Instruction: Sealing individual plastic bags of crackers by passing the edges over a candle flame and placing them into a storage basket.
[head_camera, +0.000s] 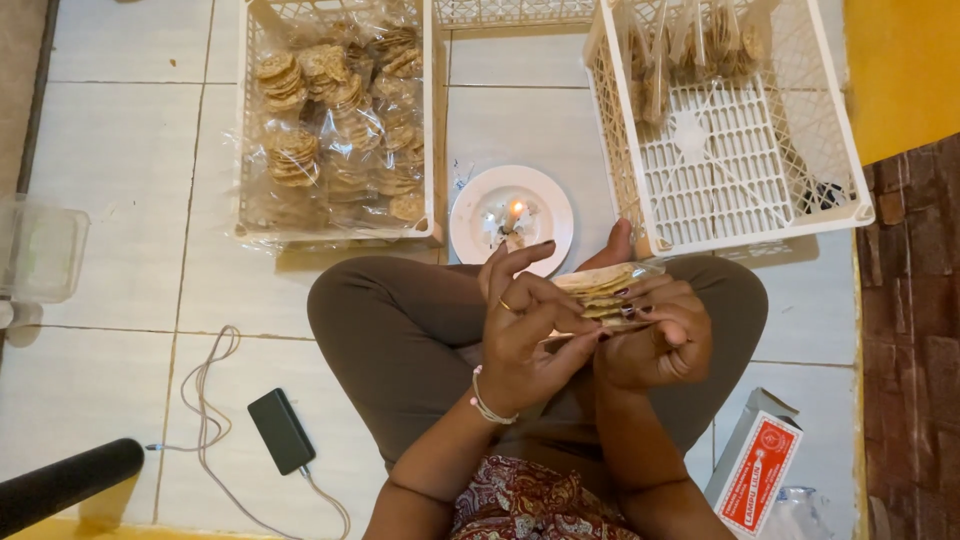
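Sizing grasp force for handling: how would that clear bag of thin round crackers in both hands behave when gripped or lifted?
The clear plastic bag of thin round crackers is probably light: fingertips of the left hand and right hand carry it. The thin stacked discs look brittle, so squeezing would likely crack them. The glossy film seems floppy and possibly slippery.

Location type: domestic interior used for small-scale food packing. Indicators: white tiled floor (120, 150) serving as the work surface; a person seated cross-legged on it; two white plastic lattice crates (745, 150), one filled with bagged round crackers (340, 120); a lit candle on a white plate (512, 215); a phone (281, 431) on a charging cable.
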